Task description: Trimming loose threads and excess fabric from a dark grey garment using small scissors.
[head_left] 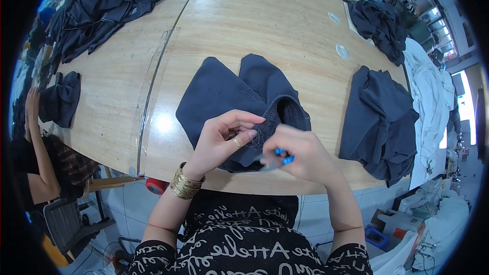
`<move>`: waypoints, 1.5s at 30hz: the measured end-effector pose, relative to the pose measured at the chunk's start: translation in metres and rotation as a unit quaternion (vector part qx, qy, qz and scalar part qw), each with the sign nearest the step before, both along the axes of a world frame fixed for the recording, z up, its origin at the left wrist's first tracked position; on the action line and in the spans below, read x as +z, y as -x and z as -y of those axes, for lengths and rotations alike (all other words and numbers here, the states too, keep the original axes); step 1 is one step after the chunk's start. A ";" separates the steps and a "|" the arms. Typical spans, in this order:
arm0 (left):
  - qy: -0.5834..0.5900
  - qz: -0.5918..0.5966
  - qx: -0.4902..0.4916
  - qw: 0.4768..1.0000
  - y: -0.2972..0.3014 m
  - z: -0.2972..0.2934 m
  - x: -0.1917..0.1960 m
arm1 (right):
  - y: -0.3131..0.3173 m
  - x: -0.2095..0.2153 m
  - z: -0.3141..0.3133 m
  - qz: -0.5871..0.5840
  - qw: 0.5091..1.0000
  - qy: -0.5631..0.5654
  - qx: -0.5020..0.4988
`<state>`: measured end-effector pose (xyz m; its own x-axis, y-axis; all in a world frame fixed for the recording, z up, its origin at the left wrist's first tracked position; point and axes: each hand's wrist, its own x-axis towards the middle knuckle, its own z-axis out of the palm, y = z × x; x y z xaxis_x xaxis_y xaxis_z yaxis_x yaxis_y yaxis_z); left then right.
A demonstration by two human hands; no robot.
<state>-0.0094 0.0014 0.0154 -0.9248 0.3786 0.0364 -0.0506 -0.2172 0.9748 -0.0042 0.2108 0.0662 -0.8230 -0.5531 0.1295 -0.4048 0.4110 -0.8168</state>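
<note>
A dark navy garment (214,91) with two leg-like parts and a gathered elastic waistband lies on the table before me. My left hand (220,140) is closed at the waistband, thumb and index finger pinching the cloth where a tangle of loose threads shows. Close beside it, my right hand (305,155) is wrapped round thread snips (288,160) with blue handles. Motion blurs the blades, which point left toward the threads near the garment's lower edge. Whether they touch a thread I cannot tell.
More dark garments lie in a folded pile (379,122) on the right, a bundle (378,25) farther back, and a heap (109,7) at the far left. A co-worker's arm (43,147) reaches a small dark garment (61,99) at the left edge. White cloth (430,97) hangs at the right.
</note>
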 end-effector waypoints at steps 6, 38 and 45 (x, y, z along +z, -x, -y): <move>0.005 -0.014 -0.007 1.000 0.001 0.000 0.002 | -0.007 0.032 -0.017 0.106 0.966 -0.031 0.232; 0.095 -0.126 0.078 0.984 -0.002 -0.003 -0.003 | 0.031 0.023 0.032 0.130 0.991 -0.002 -0.038; 0.011 -0.006 0.106 0.994 -0.004 0.001 -0.002 | 0.042 0.028 0.031 0.001 1.000 -0.004 -0.028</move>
